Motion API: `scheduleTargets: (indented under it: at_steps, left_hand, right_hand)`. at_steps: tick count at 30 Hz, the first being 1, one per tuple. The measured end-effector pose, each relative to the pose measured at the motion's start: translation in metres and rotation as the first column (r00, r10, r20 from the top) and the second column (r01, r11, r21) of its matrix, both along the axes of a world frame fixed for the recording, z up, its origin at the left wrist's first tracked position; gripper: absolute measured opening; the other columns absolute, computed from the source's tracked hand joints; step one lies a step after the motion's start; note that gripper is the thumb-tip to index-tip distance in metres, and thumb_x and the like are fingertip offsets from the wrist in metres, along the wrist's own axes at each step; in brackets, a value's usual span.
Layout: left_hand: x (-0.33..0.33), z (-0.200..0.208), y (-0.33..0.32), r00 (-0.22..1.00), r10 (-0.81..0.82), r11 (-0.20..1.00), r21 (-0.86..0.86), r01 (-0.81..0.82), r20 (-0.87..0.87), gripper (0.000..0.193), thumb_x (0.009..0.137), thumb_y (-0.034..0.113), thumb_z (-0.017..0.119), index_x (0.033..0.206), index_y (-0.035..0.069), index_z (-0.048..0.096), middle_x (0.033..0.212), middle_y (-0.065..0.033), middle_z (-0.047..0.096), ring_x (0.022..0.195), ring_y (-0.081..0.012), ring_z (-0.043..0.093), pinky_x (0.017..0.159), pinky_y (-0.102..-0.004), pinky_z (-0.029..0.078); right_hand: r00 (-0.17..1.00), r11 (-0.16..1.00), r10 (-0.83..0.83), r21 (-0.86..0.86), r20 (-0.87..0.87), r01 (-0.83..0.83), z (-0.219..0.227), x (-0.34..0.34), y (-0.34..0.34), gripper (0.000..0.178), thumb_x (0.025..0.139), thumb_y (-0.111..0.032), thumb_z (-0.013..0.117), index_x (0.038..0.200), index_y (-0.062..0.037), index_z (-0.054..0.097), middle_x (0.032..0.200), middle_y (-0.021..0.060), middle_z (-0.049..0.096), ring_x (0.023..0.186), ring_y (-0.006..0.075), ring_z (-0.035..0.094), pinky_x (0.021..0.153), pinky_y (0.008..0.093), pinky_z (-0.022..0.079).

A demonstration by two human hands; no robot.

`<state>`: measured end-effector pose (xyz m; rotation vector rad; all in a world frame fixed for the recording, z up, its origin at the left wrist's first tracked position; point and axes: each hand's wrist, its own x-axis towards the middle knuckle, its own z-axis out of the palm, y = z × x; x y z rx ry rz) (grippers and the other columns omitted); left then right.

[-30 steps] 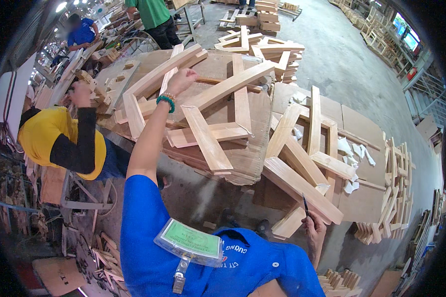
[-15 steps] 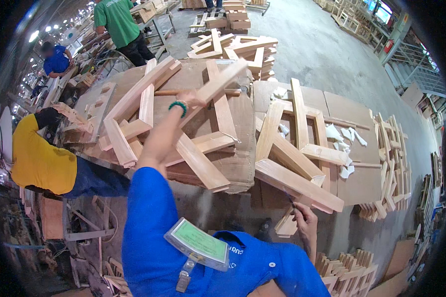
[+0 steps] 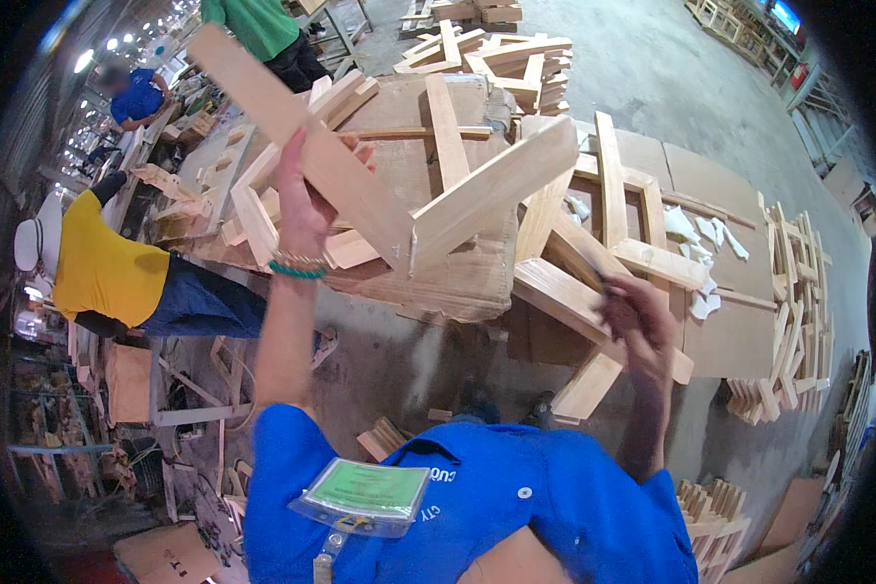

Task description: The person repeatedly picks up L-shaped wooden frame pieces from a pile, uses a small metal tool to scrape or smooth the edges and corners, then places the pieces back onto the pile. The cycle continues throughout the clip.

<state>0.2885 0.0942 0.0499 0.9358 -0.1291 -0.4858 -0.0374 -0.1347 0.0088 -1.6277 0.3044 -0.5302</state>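
Note:
My left hand (image 3: pixel 307 200) is closed round one arm of a V-shaped wooden frame piece (image 3: pixel 360 200), lifted above the cardboard-covered left table. Its corner joint points toward me, and its other arm reaches to the right. My right hand (image 3: pixel 642 316) is closed on a thin dark tool (image 3: pixel 600 274), blurred so that its kind does not show. That hand is over a similar wooden piece (image 3: pixel 560 297) at the front of the right table, beside more joined pieces (image 3: pixel 608 190). Other angled wooden pieces (image 3: pixel 253 219) lie on the left table.
White scraps (image 3: pixel 681 224) lie on the right table's cardboard (image 3: pixel 730 331). Stacks of wooden frames stand at the far side (image 3: pixel 535 73) and the right (image 3: pixel 793 311). A person in a yellow top (image 3: pixel 112 268) is at the left; another in green (image 3: pixel 253 29) stands behind.
My left hand has raised the V-shaped wooden piece off the left table and turned it so both arms show. My right hand has moved up and slightly right with the dark tool.

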Motion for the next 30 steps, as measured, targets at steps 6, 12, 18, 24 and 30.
scheduleTargets:
  at_steps: [6, 12, 18, 24, 30]
  left_hand:
    - [-0.066, -0.026, 0.0, 0.999, 0.031, 0.968, -0.248, -0.024, 0.024, 0.063, 0.089, 0.055, 0.043, 0.123, 0.002, 0.047, 0.085, -0.0085, 0.054, 0.076, -0.0217, 0.057, 0.073, -0.0415, 0.05]
    - [-0.113, -0.028, 0.005, 0.989, 0.146, 0.978, -0.148, -0.15, -0.033, 0.056, 0.088, 0.05, 0.05, 0.118, 0.002, 0.049, 0.082, -0.0093, 0.055, 0.076, -0.0209, 0.058, 0.071, -0.0373, 0.05]
    - [-0.124, -0.022, 0.006, 0.975, 0.219, 0.971, -0.092, -0.222, -0.045, 0.052, 0.086, 0.05, 0.054, 0.112, 0.005, 0.054, 0.082, -0.0096, 0.058, 0.076, -0.022, 0.06, 0.071, -0.0383, 0.049]
    - [-0.123, -0.031, 0.011, 0.961, 0.257, 0.956, -0.12, -0.268, -0.1, 0.051, 0.083, 0.048, 0.058, 0.11, 0.006, 0.056, 0.081, -0.009, 0.059, 0.076, -0.0224, 0.059, 0.071, -0.0404, 0.049]
    - [-0.125, -0.037, 0.008, 0.951, 0.291, 0.952, -0.066, -0.298, -0.106, 0.049, 0.083, 0.047, 0.059, 0.11, 0.007, 0.056, 0.081, -0.0088, 0.059, 0.075, -0.0221, 0.059, 0.069, -0.0407, 0.05]
  right_hand:
    - [0.973, 0.889, 0.227, -0.398, -0.04, -0.224, 0.007, 0.026, 0.009, 0.026, 0.085, -0.004, 0.061, 0.109, -0.0104, 0.067, 0.085, 0.0084, 0.06, 0.077, 0.0201, 0.059, 0.066, 0.03, 0.047]
    - [0.962, 0.832, 0.272, -0.499, -0.015, -0.243, 0.006, 0.019, 0.007, 0.029, 0.081, -0.007, 0.065, 0.107, -0.0177, 0.069, 0.079, 0.0076, 0.057, 0.072, 0.02, 0.058, 0.062, 0.0312, 0.047]
    - [0.942, 0.778, 0.325, -0.545, -0.077, -0.313, 0.008, 0.021, 0.013, 0.029, 0.079, -0.01, 0.068, 0.105, -0.0229, 0.071, 0.075, 0.0052, 0.054, 0.069, 0.0196, 0.057, 0.059, 0.0314, 0.045]
    - [0.919, 0.739, 0.378, -0.56, -0.115, -0.374, 0.009, 0.017, 0.016, 0.034, 0.077, 0.001, 0.066, 0.106, -0.0162, 0.071, 0.078, 0.0033, 0.054, 0.071, 0.0154, 0.052, 0.06, 0.0283, 0.042]
    - [0.912, 0.757, 0.398, -0.526, -0.1, -0.388, 0.003, 0.013, 0.012, 0.031, 0.077, -0.005, 0.067, 0.104, -0.0192, 0.07, 0.076, 0.0045, 0.056, 0.067, 0.0182, 0.056, 0.059, 0.0309, 0.045]
